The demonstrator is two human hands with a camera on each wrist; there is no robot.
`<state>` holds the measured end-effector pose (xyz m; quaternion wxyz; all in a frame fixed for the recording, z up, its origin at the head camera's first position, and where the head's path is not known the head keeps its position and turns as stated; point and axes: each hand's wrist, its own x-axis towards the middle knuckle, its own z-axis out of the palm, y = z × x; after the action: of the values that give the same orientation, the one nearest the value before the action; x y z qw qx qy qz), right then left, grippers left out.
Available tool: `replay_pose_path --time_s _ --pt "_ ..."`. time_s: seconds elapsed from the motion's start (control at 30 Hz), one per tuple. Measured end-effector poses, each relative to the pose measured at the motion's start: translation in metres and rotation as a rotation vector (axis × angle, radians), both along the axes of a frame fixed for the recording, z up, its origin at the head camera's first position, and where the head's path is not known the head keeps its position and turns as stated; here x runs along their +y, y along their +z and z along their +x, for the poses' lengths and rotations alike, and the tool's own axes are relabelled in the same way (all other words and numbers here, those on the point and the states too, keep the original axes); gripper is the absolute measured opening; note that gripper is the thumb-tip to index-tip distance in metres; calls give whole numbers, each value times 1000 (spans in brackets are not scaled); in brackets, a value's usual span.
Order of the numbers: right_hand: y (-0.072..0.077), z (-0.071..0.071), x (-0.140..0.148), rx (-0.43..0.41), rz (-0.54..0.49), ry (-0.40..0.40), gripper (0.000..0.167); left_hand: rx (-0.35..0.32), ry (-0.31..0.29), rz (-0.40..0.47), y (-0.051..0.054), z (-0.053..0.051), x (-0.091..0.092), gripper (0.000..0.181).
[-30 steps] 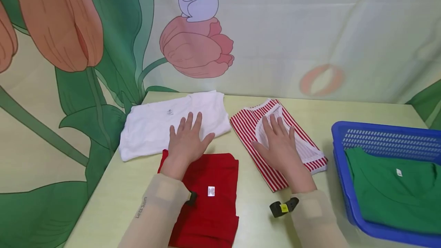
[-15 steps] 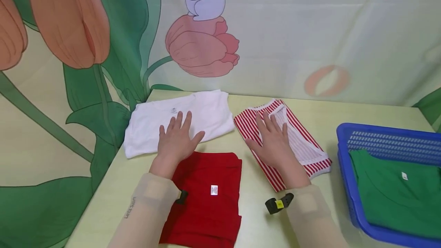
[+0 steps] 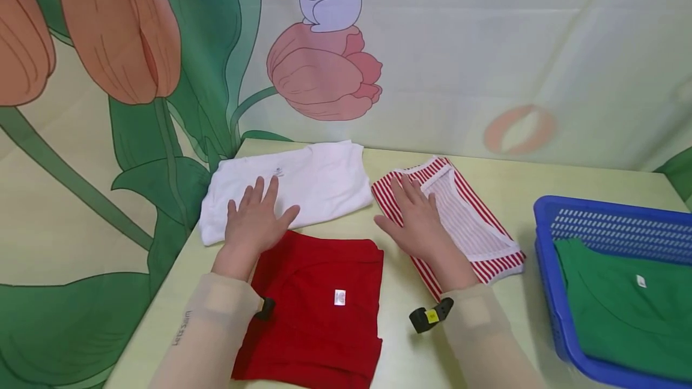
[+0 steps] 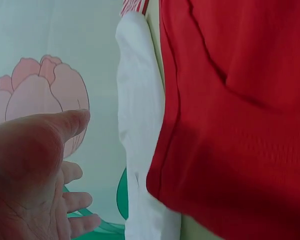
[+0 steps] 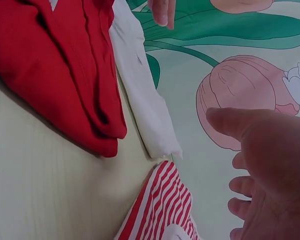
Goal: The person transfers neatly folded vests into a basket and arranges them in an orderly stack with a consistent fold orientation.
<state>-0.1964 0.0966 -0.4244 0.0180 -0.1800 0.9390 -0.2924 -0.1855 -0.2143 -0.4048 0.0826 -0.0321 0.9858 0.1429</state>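
My left hand (image 3: 254,224) hovers palm down with its fingers spread, over the near edge of a folded white shirt (image 3: 324,179). It holds nothing. My right hand (image 3: 418,221), fingers also spread and holding nothing, is above a folded red-and-white striped garment (image 3: 476,221). In the wrist views both hands look lifted off the cloth. A folded red shirt (image 3: 319,317) with a small white label lies between the forearms, nearest me. The left wrist view shows its thick folded edge beside the white shirt (image 4: 140,110).
A blue plastic basket (image 3: 546,281) stands at the right of the pale table (image 3: 589,176), with a folded green shirt (image 3: 622,305) inside it. A cloth backdrop (image 3: 443,65) printed with tulips hangs behind the table's far edge.
Both hands have drifted left relative to the garments, fingers still spread. The camera view has shifted slightly, and the clothes and basket keep their places on the table.
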Motion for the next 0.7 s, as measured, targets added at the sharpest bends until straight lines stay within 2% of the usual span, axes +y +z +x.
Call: replay_pose_path --time_s 0.43,0.7 --pt "5 -11 -13 -80 -84 43 83 3 30 20 0 3 -36 89" --pt "0 -19 -21 -135 -111 67 83 -14 56 33 -1 9 -52 90"
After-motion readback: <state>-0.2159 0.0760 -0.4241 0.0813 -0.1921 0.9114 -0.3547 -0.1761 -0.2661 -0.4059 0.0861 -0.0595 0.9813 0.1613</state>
